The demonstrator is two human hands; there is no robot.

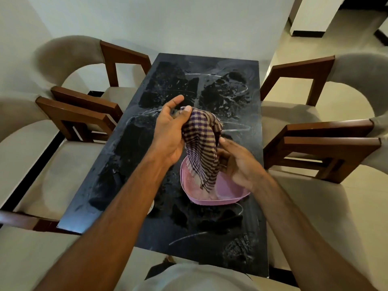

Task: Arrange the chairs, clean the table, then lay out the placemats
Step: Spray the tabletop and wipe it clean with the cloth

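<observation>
1. Desk (147, 156): dark top, streaked and blotched with wet smears and dry patches along its whole length.
2. Pink basin (228, 198) stands on the desk, toward its near right part; the inside is partly hidden by the cloth.
3. Checked cloth (201, 143), purple and tan, hangs above the basin; its lower end dips inside the basin's rim.
4. Left hand (170, 131): above and just left of the basin, thumb and fingers curled round the top of the cloth, index finger stretched out free.
5. Right hand (237, 164): over the basin's right side, fingers bent in around the lower right edge of the cloth, gripping it.
6. Chairs, relative to the basin: two cushioned, wood-framed chairs on the left (69, 114) and two on the right (327, 131), all drawn close to the desk's long sides.
7. Pale wall beyond the desk's far end; cream tiled floor (294, 47) to the far right.
</observation>
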